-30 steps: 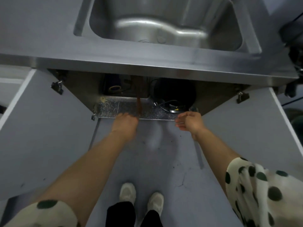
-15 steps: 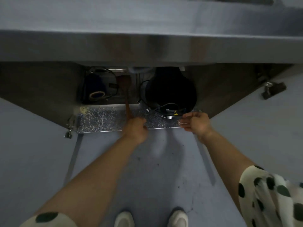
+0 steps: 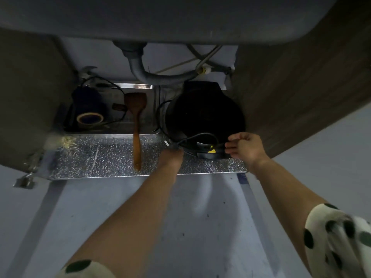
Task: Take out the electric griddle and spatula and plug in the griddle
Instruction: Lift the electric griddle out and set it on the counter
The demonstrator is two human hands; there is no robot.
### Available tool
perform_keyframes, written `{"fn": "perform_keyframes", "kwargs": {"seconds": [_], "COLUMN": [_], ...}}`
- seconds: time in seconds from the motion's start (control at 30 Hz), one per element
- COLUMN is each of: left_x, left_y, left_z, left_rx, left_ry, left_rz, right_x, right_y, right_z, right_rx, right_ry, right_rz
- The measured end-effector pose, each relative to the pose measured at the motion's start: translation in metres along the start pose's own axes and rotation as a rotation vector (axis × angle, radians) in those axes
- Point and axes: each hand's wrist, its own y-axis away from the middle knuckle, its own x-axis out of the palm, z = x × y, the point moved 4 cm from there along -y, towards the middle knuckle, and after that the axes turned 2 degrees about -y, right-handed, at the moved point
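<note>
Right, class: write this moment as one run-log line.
place: open cupboard | left hand: by cord, grip hidden | right hand: at griddle front | spatula: untouched

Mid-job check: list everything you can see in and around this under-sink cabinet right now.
electric griddle: one, black, cabinet floor, right side
power cord: one, black, looped over the griddle's front
spatula: one, brown wood, left of the griddle, handle toward the camera
tape roll: one, tan rim, far left
dark container: one, behind the tape roll
drain pipe: one, grey, above at the back
foil liner: one, silver, cabinet floor
left hand: at the cord's plug end, fingers hidden
right hand: at the griddle's front right, fingers loosely curled
</note>
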Motion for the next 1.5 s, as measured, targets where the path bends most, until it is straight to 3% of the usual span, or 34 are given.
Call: {"fn": "perform_keyframes", "kwargs": {"seconds": [0.23,0.4,0.67,0.93,1.13,1.27,1.37,1.5], "left_x": [0.027,0.042,0.049,0.041,0.029,0.018,0.011,0.006], "left_y": [-0.034,-0.052,-0.063,-0.051,-0.05,-0.056,-0.063,-0.075], "left_z": [-0.002,-0.008,-0.007,-0.024,-0.024,-0.013,-0.006,0.0], "left_rx": [-0.225,-0.256,-0.244,-0.214,-0.191,-0.141,-0.098,-0.075], "left_ry": [0.635,0.82,0.791,0.777,0.685,0.574,0.519,0.486], "left_rz": [0.054,0.043,-0.034,0.002,-0.015,-0.071,-0.129,-0.143], "right_x": [0.001,-0.002,-0.002,-0.002,-0.014,-0.011,-0.004,0.017], "right_y": [-0.032,-0.043,-0.047,-0.05,-0.049,-0.047,-0.048,-0.055], "right_z": [-0.002,-0.003,-0.016,-0.024,-0.029,-0.043,-0.053,-0.069], "right_rx": [-0.059,-0.076,-0.064,-0.067,-0.049,0.173,0.271,0.385], "right_ry": [0.024,0.037,0.039,0.12,0.206,0.221,-0.036,-0.43], "right_rz": [0.001,0.001,0.025,-0.014,-0.244,-0.331,-0.323,-0.111]}}
